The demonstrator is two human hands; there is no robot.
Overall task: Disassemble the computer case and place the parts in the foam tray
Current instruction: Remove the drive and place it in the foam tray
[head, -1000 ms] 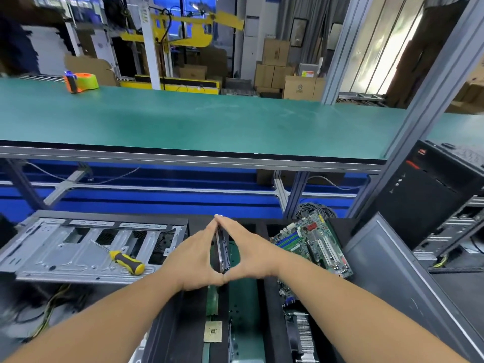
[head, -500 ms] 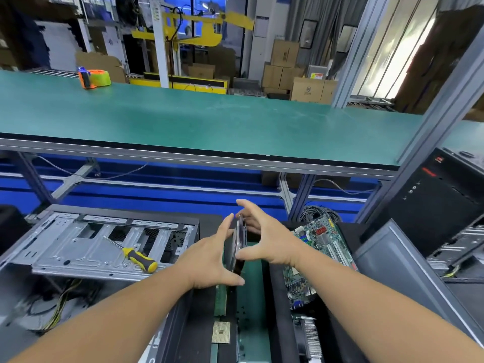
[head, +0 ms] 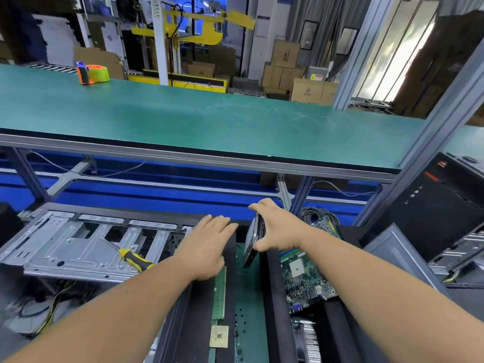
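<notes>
Computer case (head: 78,247) sits left of my left fingers, stripped to a bare metal chassis lying on its side, nothing visible mounted in the part I can see. Loose cables (head: 52,310) hang under it, so I'd judge some wiring is left to pull. A second black tower (head: 440,205) stands far right of my right fingers; looks untouched, can't tell if it's part of this job. A grey side panel (head: 408,263) leans next to it.

Foam tray (head: 269,297) is right under both hands, black foam with long slots. Already in it: motherboard (head: 306,273) in the slot just right of my right hand, a finned heatsink (head: 310,341) nearer me in that slot, RAM stick (head: 219,294) standing in the slot just below my left hand, and a CPU chip (head: 219,336) lying flat nearer me from that.

Hard drive (head: 252,242) is the part in hand now, on edge and tilted over the middle slot, lower end down in it, not fully seated.

Right hand (head: 277,229) pinches the drive, thumb under, fingers curled over its top edge. Left hand (head: 209,247) is flat, fingers straight, holding nothing, hovering over the foam just left of the drive.

Screwdriver (head: 131,256) rests on the chassis, left of my left hand.

Judgement: most parts out; drive needs seating.
</notes>
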